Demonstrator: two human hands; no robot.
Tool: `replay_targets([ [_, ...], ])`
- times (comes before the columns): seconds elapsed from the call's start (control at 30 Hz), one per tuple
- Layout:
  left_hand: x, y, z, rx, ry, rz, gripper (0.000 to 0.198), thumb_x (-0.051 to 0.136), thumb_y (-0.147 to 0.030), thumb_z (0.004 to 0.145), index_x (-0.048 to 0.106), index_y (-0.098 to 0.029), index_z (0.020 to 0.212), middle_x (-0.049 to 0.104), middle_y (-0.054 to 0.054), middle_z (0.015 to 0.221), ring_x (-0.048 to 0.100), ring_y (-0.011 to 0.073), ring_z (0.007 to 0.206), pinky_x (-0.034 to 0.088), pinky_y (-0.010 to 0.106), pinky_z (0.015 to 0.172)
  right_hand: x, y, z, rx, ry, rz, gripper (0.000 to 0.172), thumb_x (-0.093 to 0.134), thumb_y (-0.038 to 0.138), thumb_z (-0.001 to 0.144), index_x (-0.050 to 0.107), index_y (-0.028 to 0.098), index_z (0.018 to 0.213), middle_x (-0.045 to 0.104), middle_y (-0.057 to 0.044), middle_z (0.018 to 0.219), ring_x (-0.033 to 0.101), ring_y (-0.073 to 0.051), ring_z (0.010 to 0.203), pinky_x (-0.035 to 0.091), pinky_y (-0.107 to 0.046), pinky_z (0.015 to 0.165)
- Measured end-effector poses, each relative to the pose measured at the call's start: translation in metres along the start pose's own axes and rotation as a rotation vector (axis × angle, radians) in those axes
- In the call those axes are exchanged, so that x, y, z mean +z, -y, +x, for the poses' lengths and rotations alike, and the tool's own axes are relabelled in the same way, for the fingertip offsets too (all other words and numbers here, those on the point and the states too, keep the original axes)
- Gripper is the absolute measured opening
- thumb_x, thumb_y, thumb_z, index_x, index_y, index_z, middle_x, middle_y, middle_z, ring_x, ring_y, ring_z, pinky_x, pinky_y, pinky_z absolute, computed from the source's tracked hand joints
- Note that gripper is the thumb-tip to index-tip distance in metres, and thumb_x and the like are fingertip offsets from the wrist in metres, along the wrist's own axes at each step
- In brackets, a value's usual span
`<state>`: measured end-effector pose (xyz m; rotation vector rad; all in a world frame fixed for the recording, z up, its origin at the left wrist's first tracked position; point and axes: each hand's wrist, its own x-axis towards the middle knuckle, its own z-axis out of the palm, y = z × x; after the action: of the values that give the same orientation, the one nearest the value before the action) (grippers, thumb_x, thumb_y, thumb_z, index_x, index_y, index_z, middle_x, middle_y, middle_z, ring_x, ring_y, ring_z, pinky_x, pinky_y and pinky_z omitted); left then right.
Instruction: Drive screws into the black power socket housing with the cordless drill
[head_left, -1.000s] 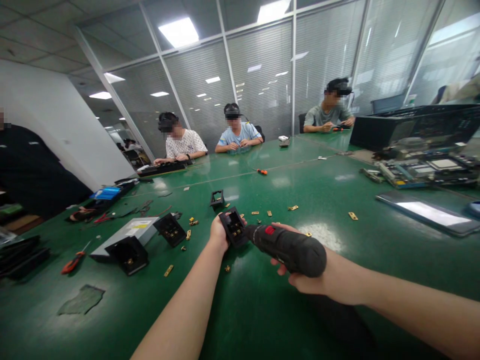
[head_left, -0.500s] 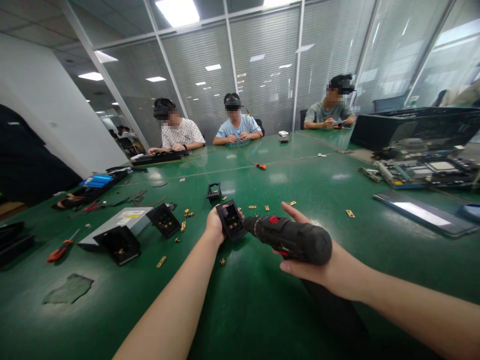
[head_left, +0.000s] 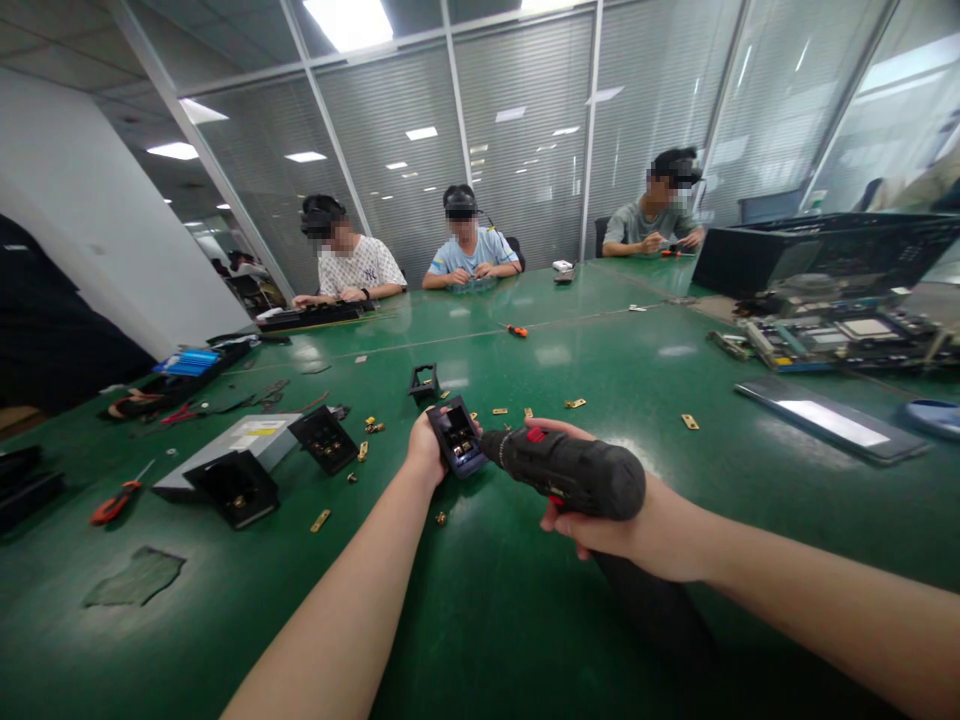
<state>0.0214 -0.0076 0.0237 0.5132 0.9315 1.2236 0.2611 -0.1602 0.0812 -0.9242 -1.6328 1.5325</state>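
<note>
My left hand point(head_left: 424, 447) grips a small black socket housing point(head_left: 459, 437) with brass contacts inside, held up above the green table point(head_left: 525, 620). My right hand point(head_left: 616, 525) is wrapped round a black electric screwdriver point(head_left: 568, 471) with a red switch, its tip pointed into the housing's open face. Loose brass parts point(head_left: 574, 403) lie scattered on the table just beyond both hands.
To the left lie two more black housings point(head_left: 324, 439), a grey metal box point(head_left: 232, 447), a red-handled screwdriver point(head_left: 116, 497) and a small black frame point(head_left: 424, 381). Circuit boards point(head_left: 840, 340) and a black case point(head_left: 817, 252) sit at the right. Three people work at the far side.
My right thumb, lifted half a second ago, has closed back onto the screwdriver. The housing has tilted a little and both hands sit slightly higher in view.
</note>
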Motion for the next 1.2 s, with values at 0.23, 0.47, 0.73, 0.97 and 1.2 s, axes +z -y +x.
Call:
replay_targets([
  [0.23,0.0035,-0.0023,-0.0033,-0.017,-0.039,-0.031,0.032,0.048,-0.031,0.078,0.065,-0.010,0.096,0.069,0.012,0.067,0.068,0.0277,0.061,0.057,0.042,0.060,0.0003,0.0016,0.0009,-0.009,-0.009,-0.014,0.093,0.068,0.008,0.074,0.023,0.032,0.152,0.065,0.000,0.083,0.062,-0.013,0.059,0.055,-0.026,0.052],
  [0.47,-0.0052,-0.0007,0.0053,0.016,0.026,0.066,0.031,0.046,-0.033,0.079,0.065,-0.009,0.086,0.070,0.015,0.068,0.069,0.0284,0.063,0.057,0.040,0.058,-0.0016,0.0000,0.0003,-0.019,-0.005,-0.007,0.092,0.069,0.009,0.075,0.023,0.031,0.152,0.064,0.000,0.083,0.062,-0.012,0.056,0.056,-0.027,0.054],
  [0.73,0.0019,-0.0024,-0.0014,-0.001,-0.021,-0.001,0.032,0.050,-0.030,0.078,0.066,-0.009,0.096,0.070,0.012,0.068,0.069,0.0283,0.063,0.057,0.041,0.060,-0.0009,0.0006,0.0009,-0.040,-0.008,-0.002,0.089,0.068,0.007,0.077,0.025,0.034,0.151,0.065,-0.002,0.091,0.061,-0.011,0.056,0.055,-0.025,0.052],
  [0.97,-0.0011,-0.0014,0.0031,0.032,0.004,0.065,0.031,0.049,-0.032,0.078,0.066,-0.008,0.087,0.069,0.015,0.068,0.069,0.0283,0.062,0.057,0.041,0.060,0.0014,0.0037,0.0009,-0.054,-0.027,0.035,0.088,0.066,0.003,0.072,0.031,0.029,0.148,0.065,0.001,0.083,0.057,-0.008,0.049,0.052,-0.022,0.048],
  [1.2,-0.0017,-0.0009,0.0040,0.022,0.002,0.056,0.031,0.048,-0.032,0.078,0.066,-0.008,0.088,0.069,0.014,0.068,0.069,0.0282,0.063,0.057,0.041,0.059,0.0005,0.0053,0.0013,-0.025,-0.024,0.036,0.091,0.066,0.002,0.071,0.028,0.027,0.149,0.067,0.000,0.082,0.058,-0.010,0.053,0.053,-0.023,0.051],
])
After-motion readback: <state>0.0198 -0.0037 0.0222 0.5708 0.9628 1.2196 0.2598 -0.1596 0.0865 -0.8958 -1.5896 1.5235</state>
